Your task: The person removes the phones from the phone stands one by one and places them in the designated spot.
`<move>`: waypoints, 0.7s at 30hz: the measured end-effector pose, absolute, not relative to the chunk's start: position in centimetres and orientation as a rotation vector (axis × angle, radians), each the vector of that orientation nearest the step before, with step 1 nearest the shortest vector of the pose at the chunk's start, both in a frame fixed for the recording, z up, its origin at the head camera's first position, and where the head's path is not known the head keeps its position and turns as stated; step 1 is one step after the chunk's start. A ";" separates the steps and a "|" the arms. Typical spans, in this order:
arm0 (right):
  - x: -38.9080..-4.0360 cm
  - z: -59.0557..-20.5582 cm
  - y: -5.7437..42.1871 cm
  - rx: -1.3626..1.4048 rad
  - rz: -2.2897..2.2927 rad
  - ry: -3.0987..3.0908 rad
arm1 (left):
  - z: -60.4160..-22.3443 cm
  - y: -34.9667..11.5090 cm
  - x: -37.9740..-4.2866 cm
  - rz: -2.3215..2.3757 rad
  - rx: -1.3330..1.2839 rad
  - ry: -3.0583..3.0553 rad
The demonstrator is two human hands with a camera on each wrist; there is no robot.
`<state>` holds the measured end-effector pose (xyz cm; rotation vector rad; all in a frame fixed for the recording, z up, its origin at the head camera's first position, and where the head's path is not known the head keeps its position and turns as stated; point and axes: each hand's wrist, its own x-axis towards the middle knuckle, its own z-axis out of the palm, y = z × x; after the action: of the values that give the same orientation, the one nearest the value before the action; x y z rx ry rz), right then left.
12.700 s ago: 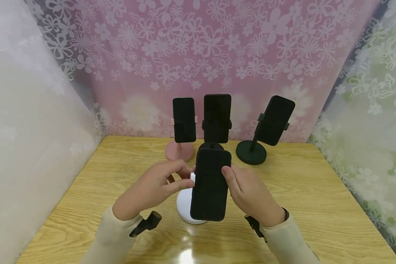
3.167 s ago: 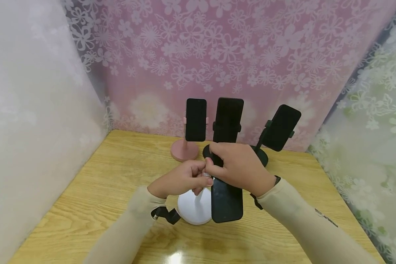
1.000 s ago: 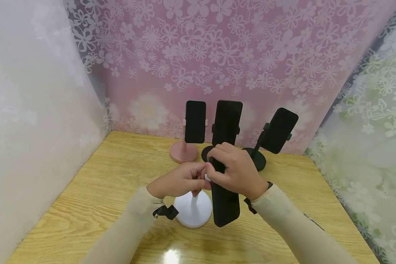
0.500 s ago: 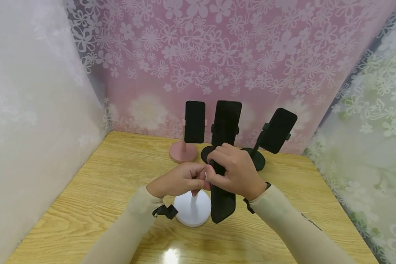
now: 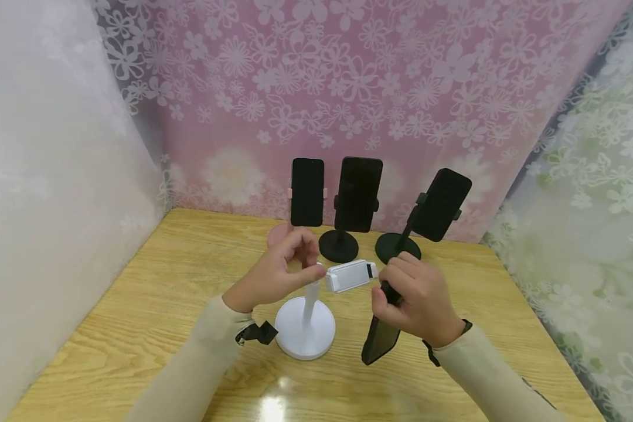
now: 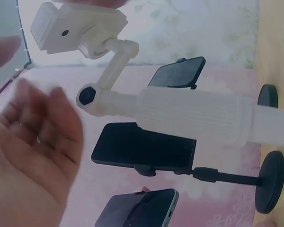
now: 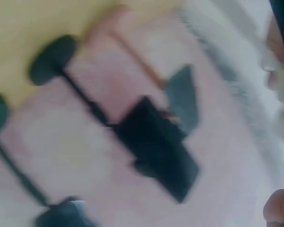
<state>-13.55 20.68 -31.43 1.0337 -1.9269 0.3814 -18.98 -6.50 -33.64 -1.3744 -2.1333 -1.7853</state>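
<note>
On the tabletop (image 5: 111, 328) I count three stands (image 5: 339, 247) loaded, twelve to two o'clock from the white stand (image 5: 305, 340), which alone I judge unfinished: left hand (image 5: 276, 272) relaxed open at its eleven, right hand (image 5: 419, 299) gripping the fourth phone (image 5: 380, 341) at three, clamp (image 5: 350, 275) bare.

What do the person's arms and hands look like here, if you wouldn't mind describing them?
The left hand and right hand wear no gloves. The left sleeve and right sleeve are long, plain and cream-coloured. A black left wrist strap carries a blocky black piece; the right wrist strap is also black. A dark mark, too small to identify, runs along the right sleeve.
</note>
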 end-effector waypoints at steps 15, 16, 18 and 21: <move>-16.5 -39.9 30.9 0.726 0.171 -2.458 | -33.7 -5.6 -18.5 -1.592 -1.532 -2.225; -16.7 -40.3 31.2 0.721 0.163 -2.478 | -33.7 -5.6 -18.5 -1.586 -1.533 -2.225; -17.1 -41.0 31.8 0.712 0.150 -2.519 | -33.7 -5.6 -18.5 -1.577 -1.530 -2.234; -17.5 -41.9 32.5 0.679 0.139 -2.594 | -33.7 -5.4 -18.6 -1.575 -1.537 -2.239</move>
<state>-17.54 32.50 -41.89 0.6790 -2.5941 0.1394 -18.55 -5.42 -33.73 -1.5367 -2.2388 -1.5752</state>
